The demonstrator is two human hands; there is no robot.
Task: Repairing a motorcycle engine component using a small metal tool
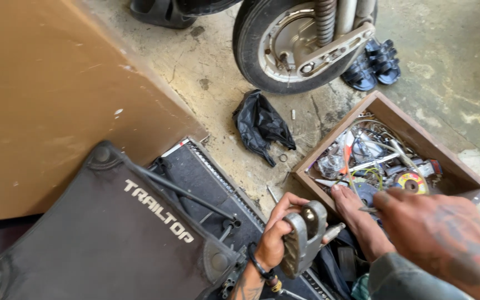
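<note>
On the concrete floor [206, 61], a large brown board [45, 105] fills the upper left of the view. Below it lies a black flat case [112, 233] with white lettering and a thin black rod across its upper edge. At the top centre stands a motorcycle wheel [290, 47] with its tyre, silver hub and shock spring. A pair of dark sandals [376, 64] lies just beside the wheel on the right. An open brown wooden box [462, 166] sits at the right, holding mixed metal parts, wires, a round grinding disc [411, 182] and small tools. A crumpled black plastic bag [262, 125] lies on the floor between the wheel and the box.

Left hand [279, 236]: closed around a grey metal part [304, 239] with a hole near its top, held upright above the case's right edge, near the box corner. A black band circles the wrist.

Right hand [445, 233]: tattooed, positioned over the near edge of the box, fingertips pinched narrowly on a small thin metal piece [369, 210]; its kind cannot be told. A bare foot [356, 214] rests just beside the box.
</note>
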